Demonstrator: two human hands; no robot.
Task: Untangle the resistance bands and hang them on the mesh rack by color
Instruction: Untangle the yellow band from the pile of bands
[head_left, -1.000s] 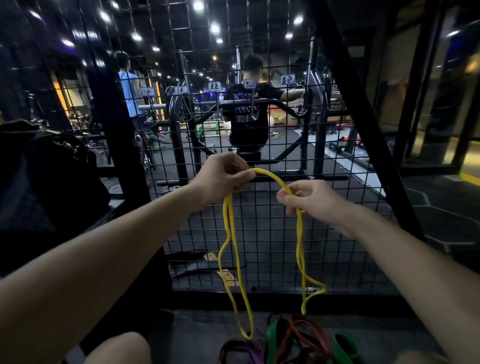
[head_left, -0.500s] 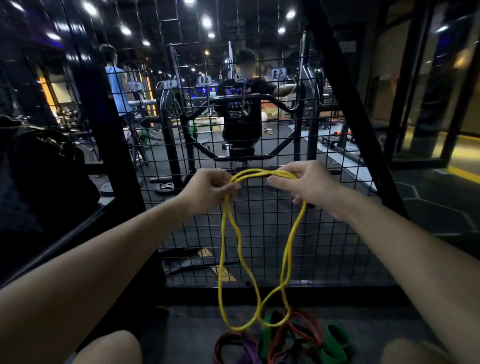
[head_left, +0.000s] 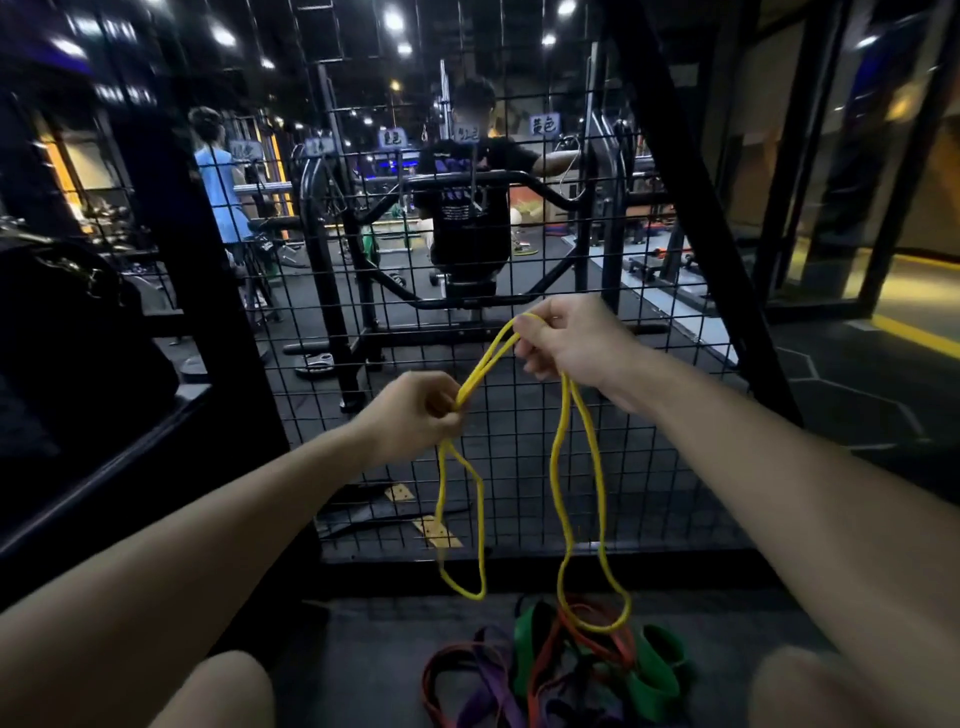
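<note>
A yellow band (head_left: 558, 467) is held up in front of the mesh rack (head_left: 519, 415) by both hands. The left hand (head_left: 415, 413) is curled around a doubled stretch of the band, with the fingers closed on it, low against the mesh. The right hand (head_left: 566, 343) is raised higher and further right against the mesh, and the band is pinched between its thumb and curled fingers. Two yellow strands are drawn fairly straight between the hands, slanting upward from left to right. Below the left hand a narrow loop is left hanging down to about the foot of the mesh rack; below the right hand a longer loop is hung, and its bottom end is seen over the pile of bands (head_left: 561, 670) on the floor, though whether it touches them cannot be told. That pile is laid on the dark floor just in front of the base of the mesh rack, and green, red and purple bands are tangled together in it. Small paper labels (head_left: 544, 124) are fixed high on the mesh rack. Beyond the mesh rack, gym machines (head_left: 332, 260) and two people are seen through the wires.
</note>
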